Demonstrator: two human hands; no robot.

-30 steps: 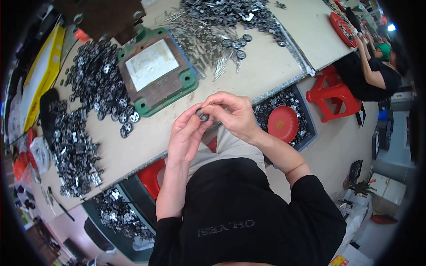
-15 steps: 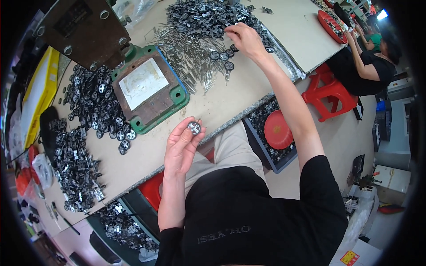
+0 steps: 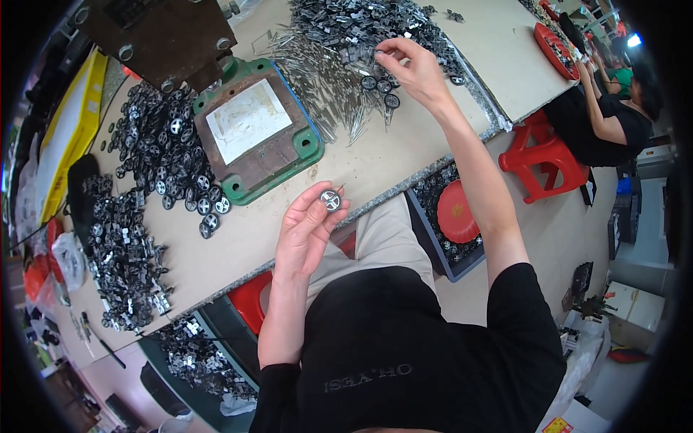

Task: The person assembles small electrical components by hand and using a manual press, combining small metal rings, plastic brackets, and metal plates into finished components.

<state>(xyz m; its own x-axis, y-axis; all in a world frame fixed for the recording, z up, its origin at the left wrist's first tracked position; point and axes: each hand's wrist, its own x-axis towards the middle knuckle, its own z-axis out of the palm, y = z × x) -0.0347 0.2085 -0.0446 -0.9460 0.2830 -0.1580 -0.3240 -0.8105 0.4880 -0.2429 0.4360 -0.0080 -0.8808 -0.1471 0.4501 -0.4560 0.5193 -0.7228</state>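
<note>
My left hand point(image 3: 307, 225) is closed near the table's front edge, gripping a small black toy wheel point(image 3: 330, 200) with silver spokes. A thin metal axle pin point(image 3: 341, 189) sticks out beside that wheel. At the far side, my right hand point(image 3: 419, 72) has thumb and forefinger pinched together at the lower edge of a heap of small dark plastic parts point(image 3: 361, 25); what lies between its fingertips is too small to make out. Several loose wheels point(image 3: 383, 85) lie just below it. A spread of thin metal pins point(image 3: 310, 79) lies to its left.
A green-based press point(image 3: 253, 191) with a brown head stands at the left back. Beside it lie a pile of wheels point(image 3: 155, 137) and a pile of assembled wheel parts point(image 3: 123, 267). A grey bin point(image 3: 462, 270) holding a red dish point(image 3: 458, 211) stands below the table. A person point(image 3: 606, 119) works at the right.
The whole view has shifted slightly. My right hand's fingers, earlier reaching into the heap, now show a pinch at its edge. My left hand still holds the wheel.
</note>
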